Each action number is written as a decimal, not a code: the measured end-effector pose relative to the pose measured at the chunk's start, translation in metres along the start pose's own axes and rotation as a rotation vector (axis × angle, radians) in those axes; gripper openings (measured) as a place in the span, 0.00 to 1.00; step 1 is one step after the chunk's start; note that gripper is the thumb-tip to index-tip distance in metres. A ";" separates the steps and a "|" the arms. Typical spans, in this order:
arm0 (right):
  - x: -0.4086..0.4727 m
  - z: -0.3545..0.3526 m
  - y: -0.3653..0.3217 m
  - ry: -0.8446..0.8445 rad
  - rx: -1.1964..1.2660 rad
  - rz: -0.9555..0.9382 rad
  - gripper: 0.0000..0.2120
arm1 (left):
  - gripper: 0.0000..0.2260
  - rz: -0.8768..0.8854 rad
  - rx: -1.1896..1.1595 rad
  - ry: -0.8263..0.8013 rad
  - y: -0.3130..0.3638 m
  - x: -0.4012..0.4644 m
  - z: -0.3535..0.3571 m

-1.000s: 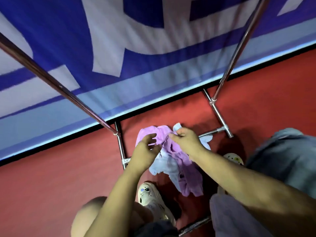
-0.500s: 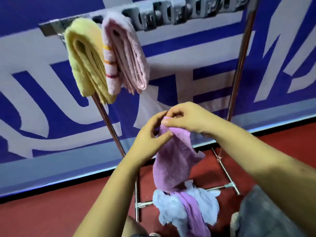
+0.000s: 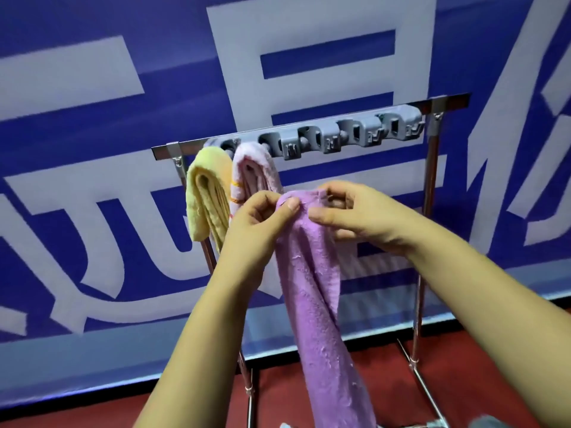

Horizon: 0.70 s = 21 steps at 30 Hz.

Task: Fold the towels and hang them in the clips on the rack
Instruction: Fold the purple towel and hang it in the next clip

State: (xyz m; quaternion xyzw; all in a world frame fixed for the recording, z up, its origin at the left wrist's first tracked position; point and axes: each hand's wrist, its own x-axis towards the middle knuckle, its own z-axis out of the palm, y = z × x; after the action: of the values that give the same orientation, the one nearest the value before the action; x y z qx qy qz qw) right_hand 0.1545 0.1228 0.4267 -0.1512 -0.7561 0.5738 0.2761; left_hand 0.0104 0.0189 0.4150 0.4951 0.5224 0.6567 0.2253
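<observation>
You held the limp purple terry towel [image 3: 312, 273] up before the rack.

Your left hand [image 3: 259, 220] and right hand [image 3: 349, 214] both pinched its top edge; it hung down toward 6 o'clock, soft and light, likely to sag, so take it by the corners. The grey plastic clip strip [image 3: 340, 134] sat at 12 o'clock.

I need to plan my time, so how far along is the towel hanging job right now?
Done: a yellow towel and a pink towel hang folded in the clip strip at its left end. In hand: left hand and right hand pinch the purple towel by its top edge. Left: fold it and clip it; several clips look free.
</observation>
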 end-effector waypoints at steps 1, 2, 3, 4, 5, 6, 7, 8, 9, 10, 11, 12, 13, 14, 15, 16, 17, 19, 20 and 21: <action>-0.004 0.000 0.008 -0.053 -0.014 0.023 0.20 | 0.04 0.004 -0.019 0.021 0.003 0.001 0.000; -0.007 0.000 0.017 -0.097 -0.056 0.037 0.20 | 0.06 0.007 -0.044 0.041 0.006 0.002 0.001; -0.010 0.002 0.027 -0.127 -0.078 0.050 0.17 | 0.06 0.007 -0.079 0.054 0.009 0.003 0.001; -0.013 0.004 0.037 -0.129 -0.070 0.069 0.13 | 0.06 0.002 -0.117 0.059 0.012 0.003 0.002; -0.016 0.006 0.046 -0.109 -0.041 0.082 0.08 | 0.05 -0.004 -0.147 0.052 0.014 0.003 0.001; -0.018 0.008 0.052 -0.082 0.001 0.083 0.04 | 0.04 -0.013 -0.161 0.035 0.015 0.002 0.001; -0.019 0.010 0.057 -0.054 0.048 0.077 0.02 | 0.03 -0.024 -0.157 0.010 0.014 0.002 -0.001; -0.019 0.011 0.058 -0.028 0.087 0.065 0.03 | 0.01 -0.042 -0.140 -0.023 0.013 0.002 -0.002; -0.018 0.011 0.058 -0.002 0.107 0.053 0.04 | 0.02 -0.069 -0.113 -0.054 0.011 0.002 -0.004; -0.017 0.010 0.055 0.026 0.109 0.041 0.04 | 0.03 -0.105 -0.083 -0.078 0.008 0.001 -0.006; -0.015 0.009 0.053 0.050 0.085 0.025 0.05 | 0.06 -0.143 -0.057 -0.094 0.005 0.001 -0.007; -0.012 0.007 0.050 0.069 0.037 -0.001 0.06 | 0.08 -0.174 -0.045 -0.105 0.002 0.000 -0.008; -0.009 0.006 0.046 0.075 -0.023 -0.035 0.07 | 0.11 -0.195 -0.046 -0.113 0.000 -0.001 -0.009; -0.007 0.006 0.043 0.073 -0.076 -0.067 0.08 | 0.12 -0.211 -0.055 -0.118 -0.002 -0.001 -0.011; -0.004 0.006 0.040 0.071 -0.112 -0.087 0.08 | 0.14 -0.220 -0.062 -0.124 -0.003 -0.001 -0.013; -0.002 0.006 0.037 0.073 -0.140 -0.100 0.08 | 0.15 -0.224 -0.066 -0.135 -0.004 -0.001 -0.015; 0.000 0.005 0.034 0.079 -0.171 -0.108 0.08 | 0.17 -0.231 -0.068 -0.147 -0.004 0.000 -0.018; 0.005 0.002 0.027 0.090 -0.250 -0.122 0.08 | 0.18 -0.256 -0.052 -0.166 -0.002 0.002 -0.024; 0.007 -0.001 0.024 0.093 -0.288 -0.128 0.07 | 0.18 -0.263 -0.028 -0.178 0.000 0.004 -0.027; 0.008 -0.004 0.021 0.094 -0.318 -0.132 0.06 | 0.16 -0.261 0.006 -0.189 0.001 0.005 -0.031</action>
State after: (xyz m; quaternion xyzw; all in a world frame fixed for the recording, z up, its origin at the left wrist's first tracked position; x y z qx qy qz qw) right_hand 0.1480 0.1364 0.4091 -0.1699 -0.8317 0.4200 0.3208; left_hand -0.0185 0.0085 0.4194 0.4833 0.5607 0.5706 0.3556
